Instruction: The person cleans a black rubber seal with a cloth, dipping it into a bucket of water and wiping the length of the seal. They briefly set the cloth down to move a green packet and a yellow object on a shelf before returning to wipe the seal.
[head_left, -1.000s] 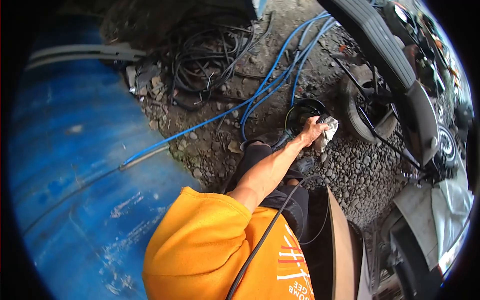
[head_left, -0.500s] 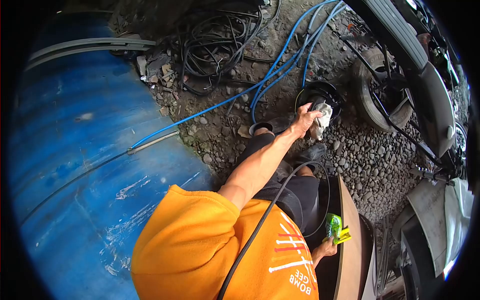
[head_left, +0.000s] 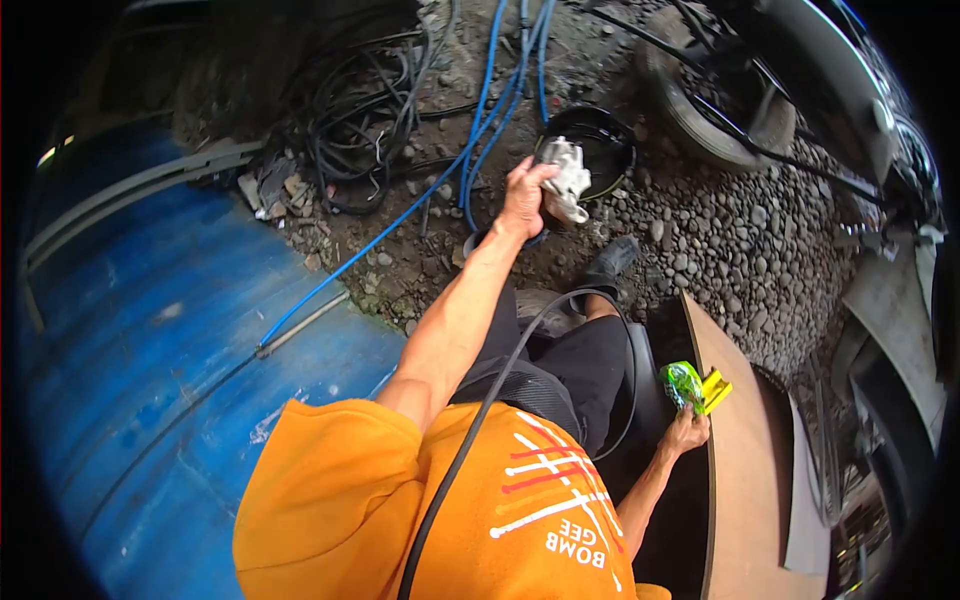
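Observation:
My left hand [head_left: 525, 198] is closed on a crumpled whitish cloth [head_left: 566, 182], held out in front of me. The cloth overlaps the near left side of a round black basin [head_left: 628, 150] on the ground. Low on the right, my right hand [head_left: 686, 430] is wrapped round a green plastic packet [head_left: 681, 384] with clear, shiny parts. A bright yellow piece [head_left: 716, 390] sticks out beside the packet from the same hand. Its lower end is hidden by my fingers. The right hand is beside the edge of a brown board [head_left: 745, 450].
Blue hoses [head_left: 480, 130] run across the dirt, near a tangle of black cables [head_left: 350, 130]. A tyre [head_left: 700, 120] lies beyond the gravel [head_left: 740, 250]. Blue sheeting [head_left: 180, 350] covers the left side. A black cable [head_left: 470, 430] loops across my shirt and over my lap.
The view has shifted, so the ground things appear lower left or higher. My right hand has come forward along the board, showing more forearm. Both hands keep their hold.

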